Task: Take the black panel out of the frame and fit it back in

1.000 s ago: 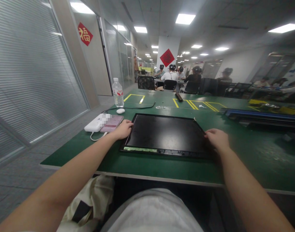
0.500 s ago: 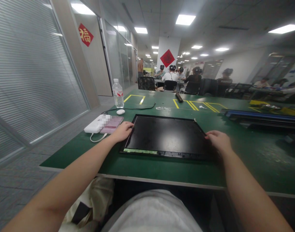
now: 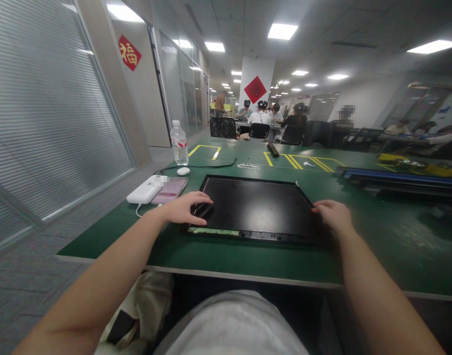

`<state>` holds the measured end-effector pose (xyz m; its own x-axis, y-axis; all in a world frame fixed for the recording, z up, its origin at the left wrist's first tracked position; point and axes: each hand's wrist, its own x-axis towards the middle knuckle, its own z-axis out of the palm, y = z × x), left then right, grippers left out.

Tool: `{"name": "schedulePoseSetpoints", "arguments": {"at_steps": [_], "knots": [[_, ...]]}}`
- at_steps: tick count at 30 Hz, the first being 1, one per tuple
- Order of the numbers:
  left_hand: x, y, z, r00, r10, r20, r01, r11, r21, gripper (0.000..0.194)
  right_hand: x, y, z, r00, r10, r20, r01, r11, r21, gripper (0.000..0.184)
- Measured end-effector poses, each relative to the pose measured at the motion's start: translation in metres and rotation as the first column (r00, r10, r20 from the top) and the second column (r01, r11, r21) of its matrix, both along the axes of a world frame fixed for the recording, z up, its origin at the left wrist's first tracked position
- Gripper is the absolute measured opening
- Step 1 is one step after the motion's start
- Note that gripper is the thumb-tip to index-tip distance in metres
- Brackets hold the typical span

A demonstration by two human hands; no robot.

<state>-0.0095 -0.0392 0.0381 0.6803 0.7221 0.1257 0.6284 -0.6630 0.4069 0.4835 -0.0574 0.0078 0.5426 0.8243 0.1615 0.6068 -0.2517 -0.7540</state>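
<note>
A black flat display panel (image 3: pixel 251 199) lies face up on the green table in front of me, in a dark frame. A green circuit strip (image 3: pixel 213 231) runs along the left part of its near edge. My left hand (image 3: pixel 184 207) is over the panel's left edge, thumb and fingers spread apart, with the fingertips over the screen. At the right edge, my right hand (image 3: pixel 334 216) has its fingers closed on the panel's rim. Some of its fingers are hidden.
On the left are a white power bank (image 3: pixel 146 189) with a cable, a phone (image 3: pixel 170 190), a white oval object (image 3: pixel 183 171) and a water bottle (image 3: pixel 180 144). Long dark bars (image 3: pixel 396 182) lie at the right. Several people sit at tables farther back.
My left hand has slid inward and slightly nearer to me over the panel's left edge, its thumb and fingers now spread. My right hand stays at the right edge.
</note>
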Motion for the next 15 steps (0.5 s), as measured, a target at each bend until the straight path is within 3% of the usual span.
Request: {"name": "schedulePoseSetpoints", "arguments": {"at_steps": [7,15], "knots": [[-0.0068,0.0040,-0.0025,1.000,-0.029,0.005,0.030,0.998,-0.052,0.068,0.0005,0.0004,0.0027,0.994,0.001,0.105,-0.001,1.000,0.006,0.027],[-0.0057,0.0045,-0.0051,0.998,-0.057,0.039,0.058,0.998,-0.020,0.069,0.0056,0.0033,-0.0012,0.998,0.000,0.070,0.000,1.000,-0.003,0.026]]}}
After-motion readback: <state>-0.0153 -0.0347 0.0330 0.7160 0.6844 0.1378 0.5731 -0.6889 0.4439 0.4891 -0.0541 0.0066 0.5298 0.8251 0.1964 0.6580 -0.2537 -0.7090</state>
